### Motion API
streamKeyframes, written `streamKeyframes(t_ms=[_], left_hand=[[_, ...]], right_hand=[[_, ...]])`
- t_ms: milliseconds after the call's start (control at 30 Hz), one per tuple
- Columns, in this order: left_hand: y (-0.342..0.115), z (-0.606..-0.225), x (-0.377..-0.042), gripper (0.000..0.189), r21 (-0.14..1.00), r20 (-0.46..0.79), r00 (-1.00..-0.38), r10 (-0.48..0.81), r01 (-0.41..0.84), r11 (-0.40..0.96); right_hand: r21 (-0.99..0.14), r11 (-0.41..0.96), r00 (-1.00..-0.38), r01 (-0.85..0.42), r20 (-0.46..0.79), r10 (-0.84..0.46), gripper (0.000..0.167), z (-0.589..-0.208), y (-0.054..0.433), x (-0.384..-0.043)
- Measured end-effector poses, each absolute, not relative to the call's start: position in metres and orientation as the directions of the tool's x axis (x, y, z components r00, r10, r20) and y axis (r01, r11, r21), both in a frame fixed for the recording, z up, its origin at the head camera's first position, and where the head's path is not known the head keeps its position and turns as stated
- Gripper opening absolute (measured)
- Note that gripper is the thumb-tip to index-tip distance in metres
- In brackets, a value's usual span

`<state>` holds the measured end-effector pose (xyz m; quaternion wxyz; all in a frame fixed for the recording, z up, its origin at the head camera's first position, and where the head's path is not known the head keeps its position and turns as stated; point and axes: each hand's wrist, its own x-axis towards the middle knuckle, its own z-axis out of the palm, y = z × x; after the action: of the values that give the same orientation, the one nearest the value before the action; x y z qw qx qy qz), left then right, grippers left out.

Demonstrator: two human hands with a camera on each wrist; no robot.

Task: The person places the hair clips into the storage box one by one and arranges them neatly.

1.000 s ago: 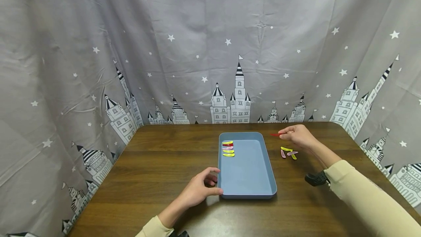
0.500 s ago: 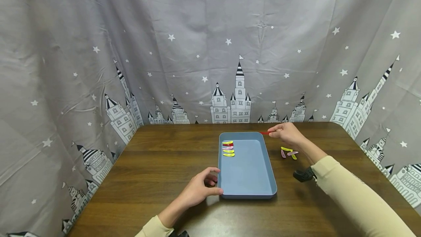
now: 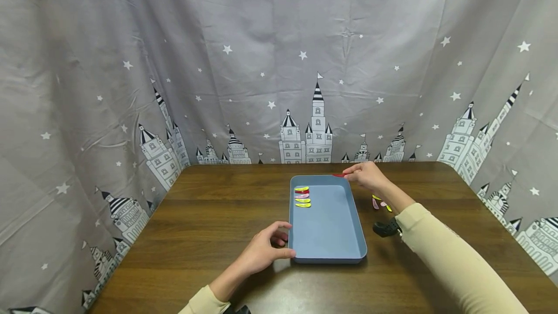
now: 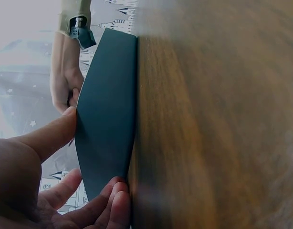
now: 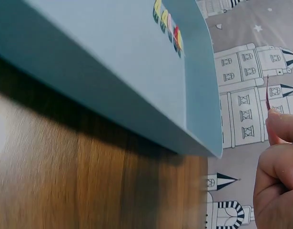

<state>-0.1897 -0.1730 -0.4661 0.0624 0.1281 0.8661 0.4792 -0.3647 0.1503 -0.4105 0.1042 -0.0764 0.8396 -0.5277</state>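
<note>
My right hand (image 3: pixel 366 176) pinches a red snap hair clip (image 3: pixel 338 175) between thumb and fingertips, above the far right corner of a blue-grey tray (image 3: pixel 327 236). The right wrist view shows this red clip (image 5: pixel 267 93) edge-on, its tip pointing away from the fingers. Inside the tray, by its left wall, lies a column of several snap clips (image 3: pixel 302 196), yellow, red and pink. My left hand (image 3: pixel 263 250) rests against the tray's left side near the front corner. In the left wrist view its thumb touches the rim and other fingertips touch the outer wall (image 4: pixel 106 109).
Right of the tray, a few loose pink and yellow clips (image 3: pixel 376 203) lie on the wooden table (image 3: pixel 218 212), partly hidden by my right arm. A grey curtain (image 3: pixel 244 86) printed with castles and stars hangs behind the table's far edge.
My right hand has moved left with the red hair clip, from over the table beside the loose clips to the tray's far right corner. My left hand and the tray have stayed put.
</note>
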Motion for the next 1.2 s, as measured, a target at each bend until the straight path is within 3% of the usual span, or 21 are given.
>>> streamKeyframes(t_ms=[1200], left_hand=[[-0.173, -0.466, -0.191, 0.059, 0.846, -0.006, -0.959, 0.282, 0.146, 0.513]], right_hand=[[-0.917, 0.394, -0.973, 0.064, -0.144, -0.178, 0.020, -0.443, 0.082, -0.373]])
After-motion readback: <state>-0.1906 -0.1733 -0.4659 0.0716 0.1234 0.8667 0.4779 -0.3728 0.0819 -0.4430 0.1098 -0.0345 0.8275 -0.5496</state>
